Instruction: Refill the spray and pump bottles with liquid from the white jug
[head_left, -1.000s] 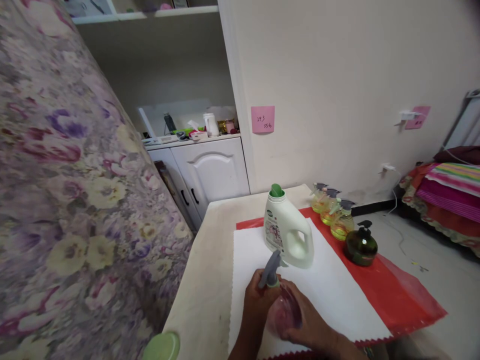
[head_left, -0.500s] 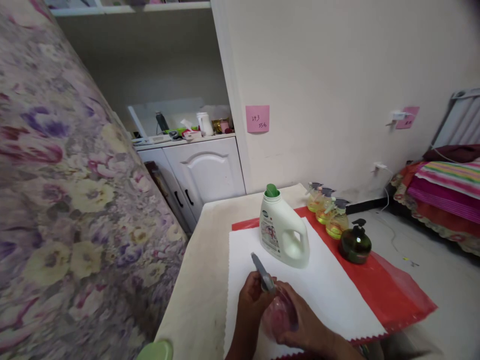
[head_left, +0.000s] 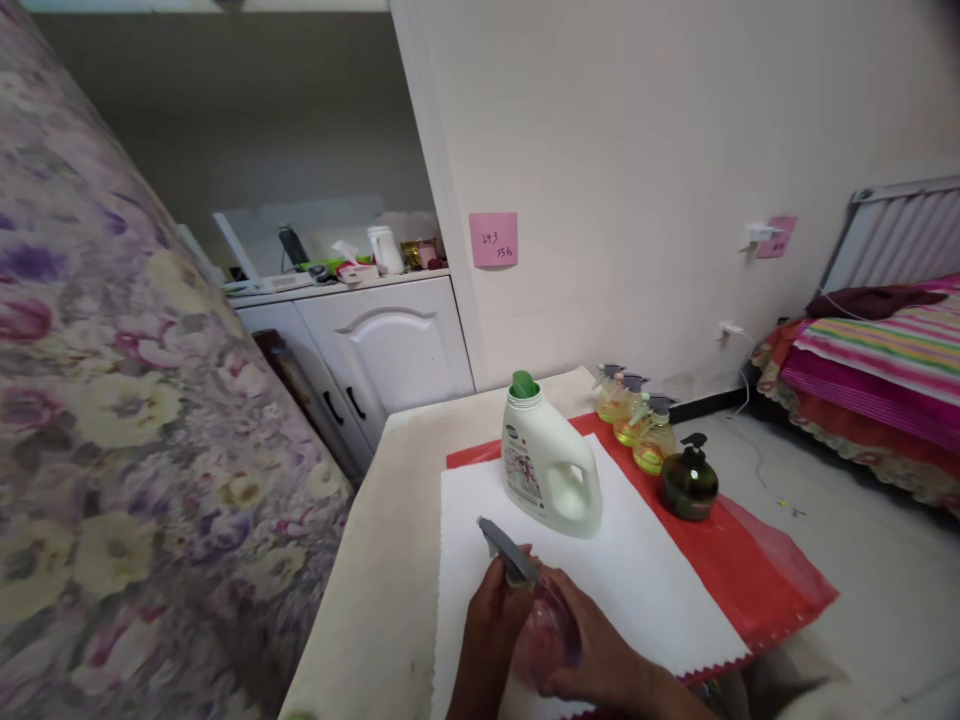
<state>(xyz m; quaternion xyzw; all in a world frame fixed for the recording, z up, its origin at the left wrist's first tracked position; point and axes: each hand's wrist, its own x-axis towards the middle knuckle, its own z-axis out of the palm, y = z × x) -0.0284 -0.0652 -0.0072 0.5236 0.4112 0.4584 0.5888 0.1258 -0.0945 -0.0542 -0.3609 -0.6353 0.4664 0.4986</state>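
Note:
A clear, pinkish spray bottle (head_left: 541,645) with a grey trigger head (head_left: 508,552) is between my two hands, low over the white sheet. My left hand (head_left: 499,612) has its fingers closed round the neck, just under the spray head. Round the side of the bottle's body curl the fingers of my right hand (head_left: 589,640). Just beyond them a pale green detergent jug (head_left: 551,470) stands upright on the sheet. Its cap is off, and a green spout (head_left: 523,384) shows in the mouth.
Several spray bottles with yellow liquid (head_left: 652,445) line the red cloth (head_left: 720,570) at the right, beside a dark green pump bottle (head_left: 688,485). The white sheet (head_left: 630,580) lies on the cream table (head_left: 375,560). A floral curtain (head_left: 150,450) hangs at the left.
The view has swung slightly right, so the scene sits further left. Both hands keep their hold on the spray bottle. The green lid at the lower left has nearly left the picture.

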